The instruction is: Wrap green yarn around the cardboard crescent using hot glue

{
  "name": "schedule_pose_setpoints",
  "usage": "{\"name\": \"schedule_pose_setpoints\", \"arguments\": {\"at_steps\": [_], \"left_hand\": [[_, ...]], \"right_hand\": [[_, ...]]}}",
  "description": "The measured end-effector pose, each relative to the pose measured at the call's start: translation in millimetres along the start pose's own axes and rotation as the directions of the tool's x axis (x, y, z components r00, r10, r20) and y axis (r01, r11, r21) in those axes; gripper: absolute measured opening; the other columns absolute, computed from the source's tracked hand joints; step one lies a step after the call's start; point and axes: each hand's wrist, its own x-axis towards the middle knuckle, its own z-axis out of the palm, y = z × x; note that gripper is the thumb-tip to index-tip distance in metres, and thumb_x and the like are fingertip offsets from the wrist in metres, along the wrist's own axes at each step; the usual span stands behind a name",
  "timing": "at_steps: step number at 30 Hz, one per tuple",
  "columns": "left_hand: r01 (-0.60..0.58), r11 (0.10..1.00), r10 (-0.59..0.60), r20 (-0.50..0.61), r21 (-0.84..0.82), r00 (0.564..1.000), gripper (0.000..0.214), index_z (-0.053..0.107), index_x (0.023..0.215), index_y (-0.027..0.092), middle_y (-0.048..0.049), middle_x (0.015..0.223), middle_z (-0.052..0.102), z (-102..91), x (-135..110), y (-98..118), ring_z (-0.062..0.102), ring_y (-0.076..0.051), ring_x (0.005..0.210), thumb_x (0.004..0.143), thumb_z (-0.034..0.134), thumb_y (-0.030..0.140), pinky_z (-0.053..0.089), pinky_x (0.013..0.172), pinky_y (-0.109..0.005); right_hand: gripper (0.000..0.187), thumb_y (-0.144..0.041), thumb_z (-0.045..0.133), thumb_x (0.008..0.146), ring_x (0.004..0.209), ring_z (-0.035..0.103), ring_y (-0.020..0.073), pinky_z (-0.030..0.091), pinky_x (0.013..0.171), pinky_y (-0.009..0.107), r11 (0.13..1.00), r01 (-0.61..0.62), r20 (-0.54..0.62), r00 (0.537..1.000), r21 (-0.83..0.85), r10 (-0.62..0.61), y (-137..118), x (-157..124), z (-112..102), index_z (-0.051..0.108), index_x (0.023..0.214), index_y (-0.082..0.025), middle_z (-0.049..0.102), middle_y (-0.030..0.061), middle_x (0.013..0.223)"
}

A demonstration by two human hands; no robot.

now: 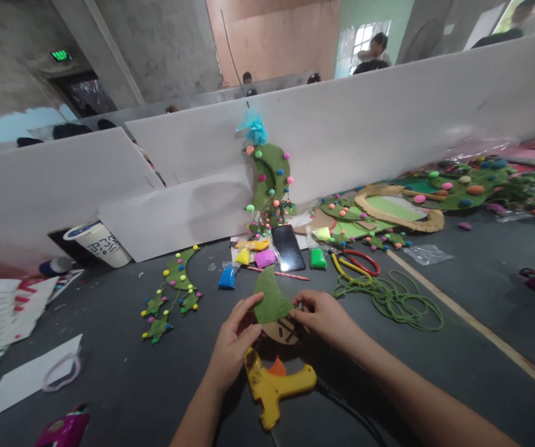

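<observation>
Between my two hands is a piece of green felt (271, 297) laid over a brown cardboard cutout (280, 332) with dark markings. My left hand (238, 332) grips the left edge, fingers at the felt and thumb lower down near the cardboard. On the other side, my right hand (319, 315) pinches the felt's right corner between thumb and fingers. A yellow glue gun (277, 386) lies on the table just below the cutout, close to my left wrist. To the left rests a green felt moon (180, 270) with pom-poms and hanging stars (158, 326).
Beyond my hands lie a phone (288, 247), a pencil (286, 273), a blue clay packet (227, 277), scissors (354, 266) and green cord (398, 301). A decorated moon (272, 177) leans on the white partition (365, 118). A paper cup (102, 243) stands left.
</observation>
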Motion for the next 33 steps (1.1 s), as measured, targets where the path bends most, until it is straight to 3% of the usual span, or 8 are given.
{"name": "schedule_pose_setpoints", "arguments": {"at_steps": [17,26,33], "left_hand": [[-0.015,0.999,0.020,-0.110,0.050,0.994,0.040,0.056,0.111,0.018,-0.0093,0.112,0.062,11.7,2.3,-1.5,0.060,-0.022,0.105,0.072,0.061,0.022,0.047,0.090,-0.034],[-0.014,0.998,0.023,-0.146,0.060,0.989,0.034,0.053,0.111,0.019,-0.0090,0.110,0.061,9.4,3.1,-11.9,0.062,-0.020,0.099,0.078,0.059,0.024,0.049,0.086,-0.032],[-0.060,0.987,0.084,-0.162,0.147,0.983,0.028,0.055,0.109,0.020,-0.0070,0.107,0.061,12.9,1.0,-2.7,0.060,-0.020,0.098,0.082,0.057,0.028,0.047,0.085,-0.030]], "right_hand": [[0.007,-0.025,0.057,0.074,0.055,0.048,0.0135,0.027,0.050,0.023,0.993,0.024,-0.035,0.999,-0.112,-0.028,-7.7,-6.0,7.1,0.060,0.070,-0.020,0.055,-0.0031,0.057],[0.006,-0.025,0.058,0.076,0.056,0.048,0.0136,0.024,0.050,0.023,0.989,0.027,-0.046,0.998,-0.144,-0.034,-6.5,-7.2,12.5,0.061,0.075,-0.020,0.056,-0.0020,0.060],[0.005,-0.024,0.057,0.076,0.055,0.049,0.0137,0.024,0.050,0.023,0.990,0.031,-0.045,0.998,-0.138,-0.037,-9.6,-8.3,12.0,0.060,0.074,-0.019,0.054,-0.0023,0.058]]}}
